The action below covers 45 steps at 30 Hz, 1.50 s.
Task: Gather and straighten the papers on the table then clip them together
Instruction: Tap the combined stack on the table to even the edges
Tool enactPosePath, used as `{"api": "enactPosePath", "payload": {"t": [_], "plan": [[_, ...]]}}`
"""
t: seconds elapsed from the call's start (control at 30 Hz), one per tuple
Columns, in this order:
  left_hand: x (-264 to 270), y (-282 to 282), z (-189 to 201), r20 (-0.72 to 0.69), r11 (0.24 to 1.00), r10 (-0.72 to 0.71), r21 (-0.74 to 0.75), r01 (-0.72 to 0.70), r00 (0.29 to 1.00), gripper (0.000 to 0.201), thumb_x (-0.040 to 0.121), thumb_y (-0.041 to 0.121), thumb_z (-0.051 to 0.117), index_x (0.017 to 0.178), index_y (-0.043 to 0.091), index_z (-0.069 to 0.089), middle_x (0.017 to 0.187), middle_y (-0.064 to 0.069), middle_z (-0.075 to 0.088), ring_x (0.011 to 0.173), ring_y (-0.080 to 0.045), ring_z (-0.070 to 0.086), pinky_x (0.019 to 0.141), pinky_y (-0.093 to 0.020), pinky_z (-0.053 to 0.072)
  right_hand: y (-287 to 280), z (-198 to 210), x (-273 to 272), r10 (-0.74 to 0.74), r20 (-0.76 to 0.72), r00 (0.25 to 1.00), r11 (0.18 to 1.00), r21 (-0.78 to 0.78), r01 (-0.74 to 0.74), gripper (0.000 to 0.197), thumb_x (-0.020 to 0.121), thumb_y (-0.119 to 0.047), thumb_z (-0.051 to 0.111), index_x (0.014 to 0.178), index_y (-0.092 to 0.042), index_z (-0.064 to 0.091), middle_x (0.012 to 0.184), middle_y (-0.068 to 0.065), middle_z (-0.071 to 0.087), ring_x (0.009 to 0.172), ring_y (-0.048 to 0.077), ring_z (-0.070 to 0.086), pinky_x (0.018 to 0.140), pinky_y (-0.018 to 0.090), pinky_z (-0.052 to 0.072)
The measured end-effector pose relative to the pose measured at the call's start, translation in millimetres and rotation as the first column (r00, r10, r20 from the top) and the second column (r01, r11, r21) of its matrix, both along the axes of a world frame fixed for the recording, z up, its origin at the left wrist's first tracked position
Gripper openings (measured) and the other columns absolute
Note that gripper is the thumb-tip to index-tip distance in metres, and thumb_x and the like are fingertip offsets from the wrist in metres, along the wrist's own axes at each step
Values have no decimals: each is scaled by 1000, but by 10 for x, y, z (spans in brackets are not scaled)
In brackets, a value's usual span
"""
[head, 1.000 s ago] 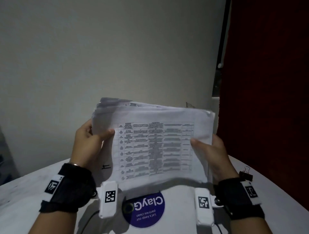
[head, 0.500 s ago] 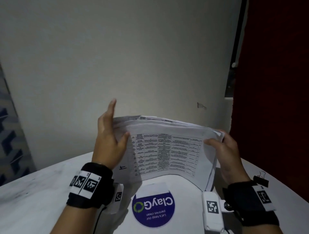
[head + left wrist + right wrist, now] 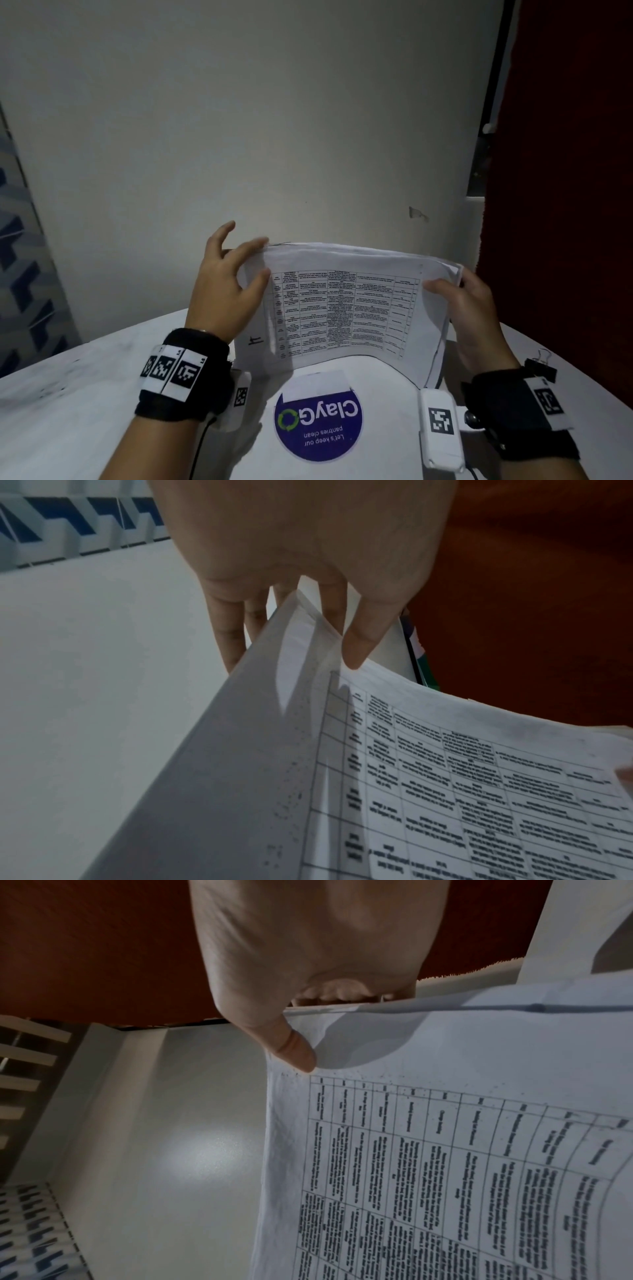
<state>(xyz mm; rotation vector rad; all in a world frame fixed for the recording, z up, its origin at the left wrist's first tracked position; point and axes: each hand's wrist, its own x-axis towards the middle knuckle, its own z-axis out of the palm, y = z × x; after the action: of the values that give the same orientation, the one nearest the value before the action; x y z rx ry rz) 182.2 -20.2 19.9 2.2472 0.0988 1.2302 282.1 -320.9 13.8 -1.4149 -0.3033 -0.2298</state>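
Note:
A stack of white papers (image 3: pixel 342 308) with a printed table on its front sheet stands on its long edge on the white table (image 3: pixel 68 411), bowed toward me. My left hand (image 3: pixel 253 263) pinches the upper left corner: thumb on the front sheet, a finger along the top edge, other fingers behind. In the left wrist view the thumb (image 3: pixel 356 647) presses on the papers (image 3: pixel 445 777). My right hand (image 3: pixel 459 291) grips the right edge, thumb (image 3: pixel 294 1053) on the front, fingers behind the papers (image 3: pixel 445 1150). A black binder clip (image 3: pixel 540 364) lies on the table right of my right wrist.
A round blue sticker (image 3: pixel 318 425) is on the table just in front of the stack. A plain wall (image 3: pixel 274 120) rises close behind the table, and a dark red curtain (image 3: pixel 565 171) hangs at the right. The table's curved edge runs behind the stack.
The stack came down from the air to stand on the table. My left hand shifted from the left edge's middle up to the top left corner. The right hand kept its grip.

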Motion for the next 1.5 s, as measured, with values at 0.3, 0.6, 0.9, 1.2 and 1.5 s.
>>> {"api": "enactPosePath", "payload": {"t": [0.3, 0.6, 0.9, 1.2, 1.5], "plan": [[-1, 11, -15, 7, 998, -55, -17, 55, 998, 75, 86, 14, 77, 151, 32, 45, 158, 1, 32, 132, -10, 42, 110, -32, 37, -11, -8, 6, 6, -9, 1000, 1000, -15, -6, 21, 92, -4, 62, 99, -23, 70, 94, 3, 74, 84, 18, 68, 68, 30, 50], [174, 138, -412, 77, 523, -402, -799, 298, 912, 35, 84, 16, 74, 118, 8, 71, 111, -8, 78, 114, -36, 69, 90, -40, 56, -19, -213, 118, 74, -184, 980, 997, -1, -75, 27, 90, -4, 56, 112, -11, 70, 108, 13, 76, 98, 30, 70, 78, 39, 55], [145, 288, -373, 110, 511, -460, -779, 364, 881, 38, 84, -3, 69, 120, 8, 70, 118, -14, 75, 114, -37, 68, 95, -44, 52, -11, -296, 158, 98, -210, 973, 992, 93, -79, 42, 65, -6, 63, 106, 0, 69, 106, 26, 72, 109, 52, 65, 89, 50, 52], [129, -15, -49, 254, 834, -176, -475, 281, 951, 28, 80, -9, 66, 101, 10, 65, 89, -9, 72, 80, -17, 60, 66, -30, 51, 66, -1, -49, 0, 144, 990, 996, -88, 13, 28, 96, -7, 66, 119, -25, 68, 108, -5, 77, 99, 9, 74, 82, 25, 61], [247, -135, -245, 214, 803, -217, -515, 299, 952, 32, 89, 4, 72, 103, 28, 56, 99, 10, 68, 86, -5, 64, 73, -26, 52, 168, -109, 5, -85, -4, 996, 995, -51, 85, 33, 92, -2, 58, 117, -23, 64, 106, -4, 74, 101, 15, 71, 79, 26, 58]]}}
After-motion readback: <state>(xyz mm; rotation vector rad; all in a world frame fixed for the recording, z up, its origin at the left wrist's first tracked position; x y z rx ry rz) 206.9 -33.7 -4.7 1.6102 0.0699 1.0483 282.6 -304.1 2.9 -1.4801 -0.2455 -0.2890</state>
